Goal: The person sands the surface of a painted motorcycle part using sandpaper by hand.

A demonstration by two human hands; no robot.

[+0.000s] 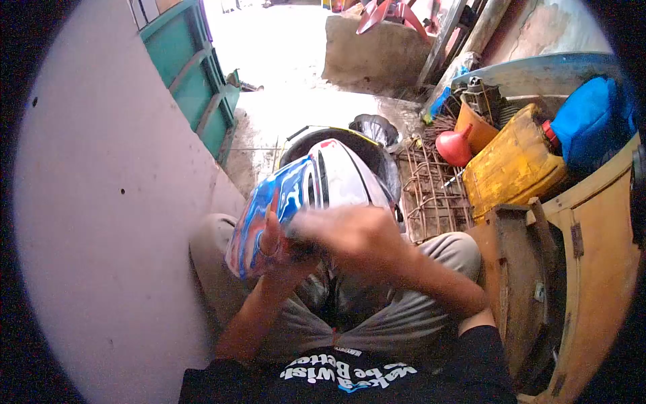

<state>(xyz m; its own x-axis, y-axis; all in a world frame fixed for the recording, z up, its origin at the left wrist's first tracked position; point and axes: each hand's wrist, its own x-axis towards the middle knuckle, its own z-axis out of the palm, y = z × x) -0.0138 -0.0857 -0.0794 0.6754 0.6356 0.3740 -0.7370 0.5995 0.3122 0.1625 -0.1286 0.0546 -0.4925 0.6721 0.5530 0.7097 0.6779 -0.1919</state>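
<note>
A glossy curved panel (285,190), blue and white with red patches, lies tilted above my lap. My left hand (274,244) grips its near side, one finger raised against the painted surface. Beside it a white shell-like piece with dark lines (346,178) reaches forward; whether it belongs to the same panel I cannot tell. My right hand (360,232) is closed, partly smeared by motion, over the panel's near right edge. Its fingertips are hidden, so anything small inside them does not show. Behind the panel stands a dark basin with a yellow rim (303,137).
At right are a rusty wire grid (437,192), a yellow jerrycan (515,165), a red funnel (455,145) and a blue container (592,121). A wooden cabinet (595,269) stands near my right knee. A pale wall (114,202) and green door (192,74) border the left.
</note>
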